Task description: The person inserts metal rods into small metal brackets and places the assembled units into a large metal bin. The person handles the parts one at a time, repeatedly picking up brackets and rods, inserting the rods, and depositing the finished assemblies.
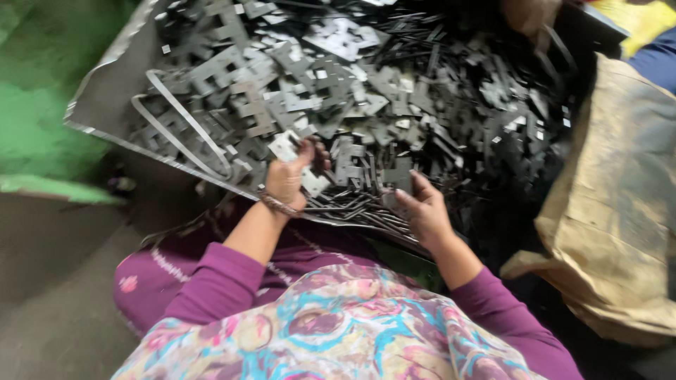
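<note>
A big heap of flat grey stamped metal pieces lies on a metal sheet in front of me. My left hand is raised at the heap's near edge, fingers closed on a small stack of the flat metal pieces. My right hand rests on the near edge of the heap, fingers touching thin dark metal strips; I cannot tell if it grips any. Both arms wear purple sleeves.
A brown sack stands at the right. Looped metal bands lie at the heap's left. Another person's hand shows at the top right. Green wall at left; grey floor below.
</note>
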